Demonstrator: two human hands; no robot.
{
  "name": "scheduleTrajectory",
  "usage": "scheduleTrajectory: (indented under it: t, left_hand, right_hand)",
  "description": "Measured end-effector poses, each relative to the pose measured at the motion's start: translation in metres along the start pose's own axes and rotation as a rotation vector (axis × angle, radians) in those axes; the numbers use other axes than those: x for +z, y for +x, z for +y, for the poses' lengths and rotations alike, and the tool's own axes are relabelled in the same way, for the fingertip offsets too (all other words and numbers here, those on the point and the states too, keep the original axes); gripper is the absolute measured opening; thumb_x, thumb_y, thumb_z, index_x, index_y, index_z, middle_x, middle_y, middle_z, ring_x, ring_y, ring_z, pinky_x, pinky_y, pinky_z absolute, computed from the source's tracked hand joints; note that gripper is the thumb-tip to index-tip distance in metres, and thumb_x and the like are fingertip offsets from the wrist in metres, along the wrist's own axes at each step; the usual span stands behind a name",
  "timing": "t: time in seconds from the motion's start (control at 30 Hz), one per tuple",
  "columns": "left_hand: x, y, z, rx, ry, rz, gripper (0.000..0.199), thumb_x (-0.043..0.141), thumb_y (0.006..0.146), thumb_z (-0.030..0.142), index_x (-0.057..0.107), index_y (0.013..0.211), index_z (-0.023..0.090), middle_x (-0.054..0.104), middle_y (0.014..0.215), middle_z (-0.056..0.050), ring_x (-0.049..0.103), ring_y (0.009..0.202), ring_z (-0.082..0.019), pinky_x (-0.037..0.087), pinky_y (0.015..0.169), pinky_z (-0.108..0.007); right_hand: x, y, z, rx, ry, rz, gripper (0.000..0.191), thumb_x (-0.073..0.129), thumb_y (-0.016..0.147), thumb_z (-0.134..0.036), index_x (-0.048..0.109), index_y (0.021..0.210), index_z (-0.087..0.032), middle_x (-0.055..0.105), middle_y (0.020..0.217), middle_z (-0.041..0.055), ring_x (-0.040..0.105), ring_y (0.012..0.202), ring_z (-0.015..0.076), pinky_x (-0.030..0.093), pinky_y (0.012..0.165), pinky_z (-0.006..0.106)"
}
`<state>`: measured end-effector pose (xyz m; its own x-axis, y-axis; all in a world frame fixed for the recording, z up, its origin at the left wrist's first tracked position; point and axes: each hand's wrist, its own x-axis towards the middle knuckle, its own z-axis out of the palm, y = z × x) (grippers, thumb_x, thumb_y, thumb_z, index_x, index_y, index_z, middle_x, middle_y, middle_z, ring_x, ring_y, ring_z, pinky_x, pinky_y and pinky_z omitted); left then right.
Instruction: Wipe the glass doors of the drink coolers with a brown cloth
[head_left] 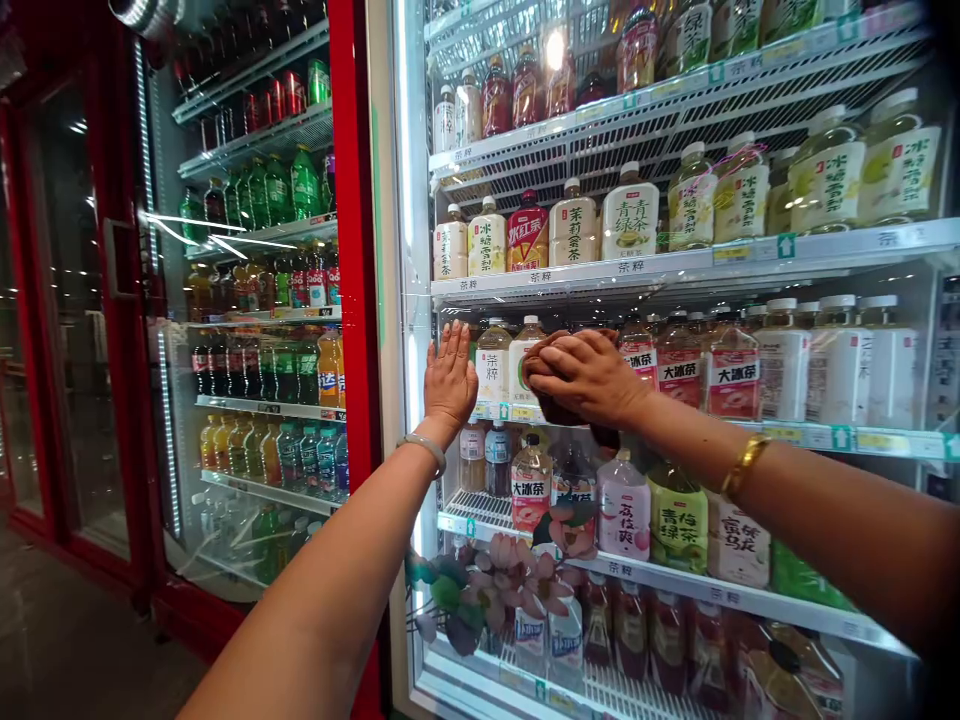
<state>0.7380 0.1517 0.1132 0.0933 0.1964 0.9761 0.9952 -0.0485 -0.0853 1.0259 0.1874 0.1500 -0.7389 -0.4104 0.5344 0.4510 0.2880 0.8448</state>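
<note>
Stretched out in front of me, my left hand (451, 375) lies flat with its fingers up against the glass door (510, 610) of a lit drinks cooler, close to its left frame. A pale bangle circles that wrist. To its right, my right hand (581, 370) presses a brown cloth (551, 400) to the same glass, its fingers curled over the folds; a gold bracelet (742, 468) is on this wrist. Behind the pane, between the hands, stand tea bottles (491, 355). The cloth and right hand hide some bottles on that shelf.
Shelves of bottled drinks (739, 365) fill the cooler behind the glass. Flower shapes (517, 580) show on the lower part of the pane. On the left is a second, red-framed cooler (356, 300) with soda bottles, and a door handle (120, 260) farther left.
</note>
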Motion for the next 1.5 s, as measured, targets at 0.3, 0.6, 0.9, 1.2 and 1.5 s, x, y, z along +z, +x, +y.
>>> scheduleTrajectory:
  t: [0.3,0.6,0.9,1.2,1.5]
  left_hand:
    - [0.002,0.038,0.083,0.009,-0.052,-0.003,0.065,0.033,0.101,0.023,0.021,0.165,0.016,0.020,0.174,-0.008,0.007,0.163,-0.019,-0.001,0.134,-0.049]
    - [0.005,0.031,0.150,0.091,-0.120,-0.064,0.067,0.033,0.099,0.020,0.019,0.164,0.009,0.017,0.174,-0.013,0.008,0.163,-0.023,0.000,0.134,-0.051]
    - [0.016,0.042,0.186,0.092,-0.163,-0.010,0.069,0.036,0.099,0.022,0.017,0.165,0.012,0.019,0.174,-0.012,0.007,0.163,-0.023,-0.009,0.133,-0.050]
    - [0.025,0.039,0.184,0.103,-0.132,0.002,0.066,0.034,0.102,0.026,0.019,0.165,0.012,0.020,0.174,-0.012,0.007,0.163,-0.022,-0.005,0.134,-0.049]
    - [0.030,0.038,0.184,0.107,-0.074,0.032,0.071,0.036,0.102,0.025,0.011,0.167,0.013,0.017,0.175,-0.011,0.005,0.163,-0.021,-0.001,0.135,-0.050]
  right_hand:
    - [0.009,0.037,0.038,0.411,-0.029,0.032,0.032,0.052,0.099,-0.033,0.065,0.127,-0.032,0.058,0.141,0.0087,0.039,0.126,0.0315,0.026,0.102,0.052]
    - [-0.021,-0.032,0.023,0.217,-0.059,0.074,0.027,0.058,0.098,-0.034,0.069,0.123,-0.033,0.064,0.131,0.0058,0.042,0.123,0.0268,0.031,0.106,0.046]
    - [-0.042,-0.047,0.096,0.397,-0.158,-0.004,0.029,0.051,0.100,-0.045,0.069,0.120,-0.033,0.061,0.133,0.0066,0.045,0.122,0.0300,0.034,0.099,0.050]
    - [-0.033,-0.061,0.052,0.445,-0.089,-0.002,0.028,0.053,0.100,-0.043,0.067,0.122,-0.034,0.057,0.138,0.0055,0.041,0.129,0.0296,0.031,0.107,0.051]
    - [-0.069,-0.138,0.067,0.257,0.003,-0.006,0.030,0.061,0.096,-0.032,0.071,0.123,-0.040,0.067,0.132,0.0033,0.051,0.126,0.0289,0.038,0.109,0.052]
